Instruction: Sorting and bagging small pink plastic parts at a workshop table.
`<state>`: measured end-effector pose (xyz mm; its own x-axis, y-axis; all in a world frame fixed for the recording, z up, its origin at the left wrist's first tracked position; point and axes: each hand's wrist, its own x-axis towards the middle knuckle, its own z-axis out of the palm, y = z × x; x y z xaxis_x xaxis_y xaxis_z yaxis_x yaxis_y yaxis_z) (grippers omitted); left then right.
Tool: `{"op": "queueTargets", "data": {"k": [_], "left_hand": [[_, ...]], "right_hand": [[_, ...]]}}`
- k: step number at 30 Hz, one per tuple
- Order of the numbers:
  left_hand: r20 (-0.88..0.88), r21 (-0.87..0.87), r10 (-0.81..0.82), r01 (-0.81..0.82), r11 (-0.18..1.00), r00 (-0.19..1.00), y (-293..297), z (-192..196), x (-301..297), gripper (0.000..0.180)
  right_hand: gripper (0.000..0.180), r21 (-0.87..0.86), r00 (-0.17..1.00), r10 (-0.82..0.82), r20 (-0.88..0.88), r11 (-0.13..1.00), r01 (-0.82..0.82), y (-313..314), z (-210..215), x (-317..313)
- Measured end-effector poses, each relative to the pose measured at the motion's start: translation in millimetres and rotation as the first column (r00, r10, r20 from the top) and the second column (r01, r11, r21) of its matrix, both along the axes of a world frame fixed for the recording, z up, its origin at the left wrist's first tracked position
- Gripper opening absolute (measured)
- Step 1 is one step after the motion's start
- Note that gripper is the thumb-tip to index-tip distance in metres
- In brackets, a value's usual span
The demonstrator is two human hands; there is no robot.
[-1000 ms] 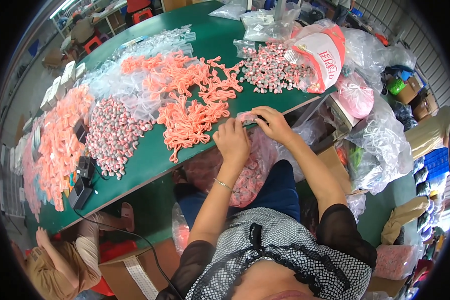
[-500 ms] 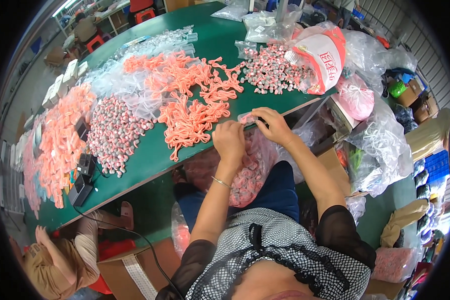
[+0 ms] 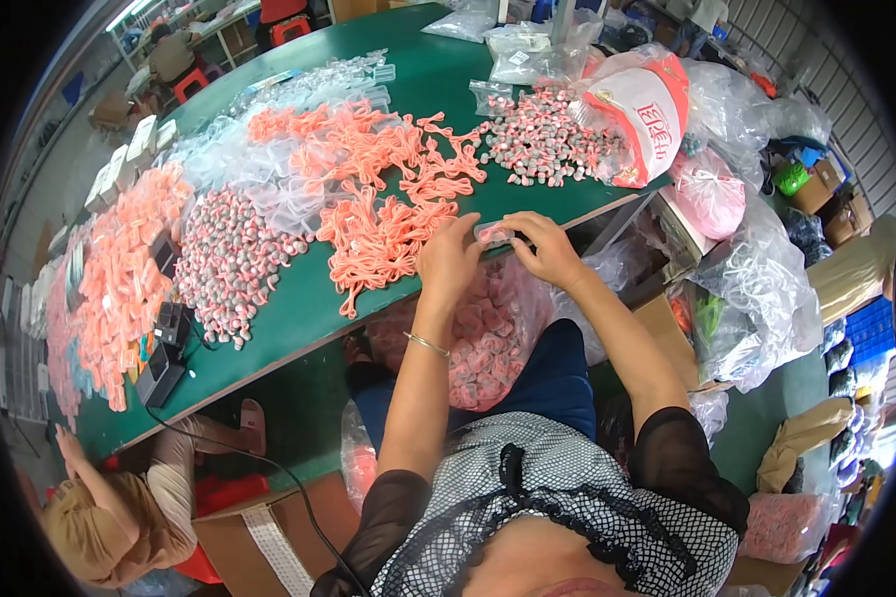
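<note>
My left hand (image 3: 450, 261) and my right hand (image 3: 542, 245) meet at the near edge of the green table (image 3: 299, 298). Between their fingertips they pinch a small clear packet (image 3: 493, 234) with something pink inside. Just left of my hands lies a heap of salmon-pink cords (image 3: 383, 234). Under my hands, on my lap, sits an open clear bag (image 3: 483, 333) full of filled pink packets. A pile of small pink-and-grey pieces (image 3: 543, 139) lies beyond my right hand.
A red-and-white sack (image 3: 647, 109) lies on its side at the table's right end. More pink-grey pieces (image 3: 227, 261), clear empty bags (image 3: 299, 95) and pink packets (image 3: 119, 269) cover the left. A black device (image 3: 164, 348) with a cable sits there. Another person (image 3: 119, 507) crouches lower left.
Both hands stay together at the table edge, with only small finger movements on the packet. Nothing else has shifted.
</note>
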<state>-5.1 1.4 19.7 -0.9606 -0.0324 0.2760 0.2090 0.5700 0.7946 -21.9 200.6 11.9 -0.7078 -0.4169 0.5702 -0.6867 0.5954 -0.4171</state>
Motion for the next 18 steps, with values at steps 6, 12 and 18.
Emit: {"op": "queueTargets", "data": {"k": [6, 12, 18], "left_hand": [[-0.132, -0.101, -0.159, 0.146, 0.984, 0.978, -4.8, -4.2, -4.2, 0.022], [-0.322, -0.149, -0.134, 0.089, 0.985, 0.937, -2.4, -11.5, 0.9, 0.019], [-0.462, -0.273, -0.149, 0.02, 0.962, 0.874, -4.5, -18.1, 1.6, 0.019]], "right_hand": [[0.034, -0.018, 1.0, -0.009, 0.023, 1.0, 0.01, -1.2, -3.3, -0.7], [0.034, -0.039, 0.999, -0.033, 0.0, 0.999, 0.033, -0.4, -14.1, -1.9], [0.036, -0.021, 0.999, -0.025, -0.036, 0.999, 0.024, -0.5, -14.4, 1.5]]}}
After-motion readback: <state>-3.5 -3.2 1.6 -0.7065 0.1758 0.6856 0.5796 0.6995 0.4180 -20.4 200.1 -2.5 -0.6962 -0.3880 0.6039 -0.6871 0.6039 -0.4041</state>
